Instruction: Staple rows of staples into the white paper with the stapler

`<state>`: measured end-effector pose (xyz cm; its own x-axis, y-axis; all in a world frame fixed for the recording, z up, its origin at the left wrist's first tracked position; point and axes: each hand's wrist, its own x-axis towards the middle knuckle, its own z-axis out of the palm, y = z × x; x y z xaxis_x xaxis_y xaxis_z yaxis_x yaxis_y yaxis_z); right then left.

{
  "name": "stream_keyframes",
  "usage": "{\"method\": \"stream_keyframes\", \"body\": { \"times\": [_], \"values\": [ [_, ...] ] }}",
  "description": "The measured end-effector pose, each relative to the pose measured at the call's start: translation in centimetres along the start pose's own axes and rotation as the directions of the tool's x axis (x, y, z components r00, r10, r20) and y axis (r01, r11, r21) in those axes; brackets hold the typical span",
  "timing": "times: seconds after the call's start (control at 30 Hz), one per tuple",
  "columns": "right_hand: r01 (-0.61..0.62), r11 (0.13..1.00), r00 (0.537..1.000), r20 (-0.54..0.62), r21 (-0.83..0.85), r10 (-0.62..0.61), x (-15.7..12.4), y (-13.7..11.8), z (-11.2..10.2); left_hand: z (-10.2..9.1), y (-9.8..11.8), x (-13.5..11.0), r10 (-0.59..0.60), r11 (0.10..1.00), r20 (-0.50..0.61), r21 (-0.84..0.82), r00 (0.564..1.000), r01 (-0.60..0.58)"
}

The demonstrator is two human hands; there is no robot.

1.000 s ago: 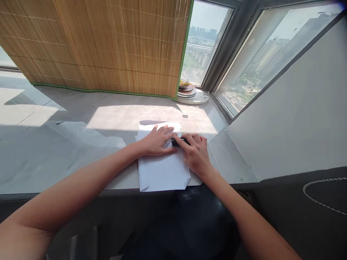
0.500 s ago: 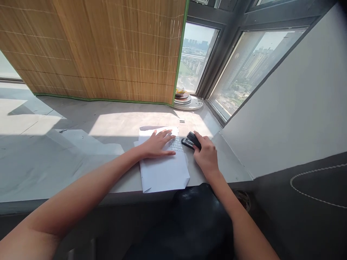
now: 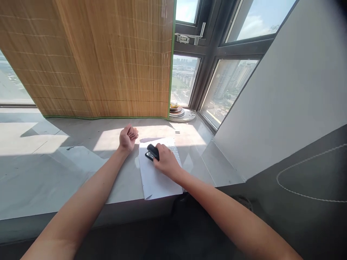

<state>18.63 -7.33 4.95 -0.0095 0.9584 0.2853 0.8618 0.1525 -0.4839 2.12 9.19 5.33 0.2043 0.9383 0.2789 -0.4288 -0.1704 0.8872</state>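
A white sheet of paper (image 3: pixel 155 178) lies on the grey stone sill (image 3: pixel 81 159), its near edge at the sill's front. My right hand (image 3: pixel 166 161) rests on the paper and is closed round a black stapler (image 3: pixel 152 152), which sits at the paper's upper left. My left hand (image 3: pixel 128 137) is lifted just left of the paper, fingers curled into a loose fist with nothing visible in it.
A bamboo blind (image 3: pixel 94 57) hangs behind the sill. A stack of plates (image 3: pixel 179 112) stands in the window corner. A white slanted wall panel (image 3: pixel 271 97) closes the right side. A small dark item (image 3: pixel 177 132) lies on the sill beyond the paper.
My left hand left the paper and curled into a fist to its left. My right hand carried the stapler from the paper's right side to its upper left. The view tilted upward.
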Motion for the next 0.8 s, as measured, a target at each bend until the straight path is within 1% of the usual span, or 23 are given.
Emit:
{"method": "stream_keyframes", "body": {
  "times": [0.07,0.13,0.23,0.33,0.4,0.43,0.5,0.53,0.57,0.6,0.63,0.67,0.7,0.73,0.8],
  "values": [
    [0.012,1.000,1.000,-0.003,-0.003,-0.012,-0.6,1.4,-0.1,-0.2,0.1,0.0,-0.012,1.000,-0.025,-0.011,1.000,0.011],
    [0.005,1.000,0.999,-0.032,-0.007,-0.005,-1.7,3.5,-0.8,-0.1,0.1,0.0,-0.024,0.999,-0.021,-0.023,0.999,0.024],
    [-0.030,1.000,0.996,-0.082,-0.004,0.029,-3.3,6.8,-2.7,0.3,-0.1,0.0,-0.036,0.998,0.010,-0.051,0.999,0.037],
    [-0.076,0.995,0.991,-0.102,0.065,0.083,-4.0,9.3,-5.2,0.5,-0.1,0.2,-0.063,0.994,0.032,-0.087,0.998,0.065],
    [-0.094,0.986,0.986,-0.123,0.136,0.111,-3.3,10.6,-6.7,0.1,0.2,0.3,-0.118,0.982,0.067,-0.141,0.991,0.127],
    [-0.092,0.983,0.981,-0.155,0.156,0.116,-2.6,11.3,-7.3,-0.2,0.4,0.3,-0.170,0.970,0.105,-0.158,0.980,0.185],
    [-0.057,0.991,0.964,-0.251,0.124,0.087,-0.5,12.6,-7.8,-1.1,0.8,0.4,-0.282,0.937,0.196,-0.155,0.939,0.314],
    [-0.023,0.998,0.960,-0.277,0.067,0.040,0.8,13.4,-7.7,-1.6,1.0,0.5,-0.324,0.921,0.235,-0.142,0.916,0.362],
    [0.030,1.000,0.966,-0.256,-0.004,-0.030,2.1,14.1,-7.2,-2.1,1.2,0.6,-0.342,0.913,0.258,-0.133,0.903,0.384],
    [0.079,0.994,0.975,-0.204,-0.072,-0.092,3.3,14.8,-6.5,-2.7,1.4,0.7,-0.336,0.915,0.260,-0.136,0.905,0.379],
    [0.110,0.987,0.983,-0.136,-0.122,-0.126,4.4,15.4,-5.7,-3.3,1.6,0.7,-0.312,0.925,0.242,-0.146,0.919,0.352],
    [0.123,0.980,0.989,-0.065,-0.156,-0.135,5.3,15.9,-4.7,-4.0,1.8,0.8,-0.280,0.936,0.208,-0.157,0.937,0.314],
    [0.115,0.978,0.993,-0.008,-0.177,-0.118,6.1,16.2,-3.7,-4.6,2.0,0.9,-0.242,0.949,0.164,-0.165,0.956,0.268],
    [0.091,0.978,0.996,0.029,-0.188,-0.087,6.8,16.4,-2.7,-5.3,2.2,0.9,-0.194,0.962,0.112,-0.174,0.975,0.212],
    [0.040,0.980,0.998,0.057,-0.193,-0.029,7.9,16.0,-0.9,-6.4,2.7,1.0,-0.072,0.977,0.015,-0.202,0.997,0.074]
  ]
}}
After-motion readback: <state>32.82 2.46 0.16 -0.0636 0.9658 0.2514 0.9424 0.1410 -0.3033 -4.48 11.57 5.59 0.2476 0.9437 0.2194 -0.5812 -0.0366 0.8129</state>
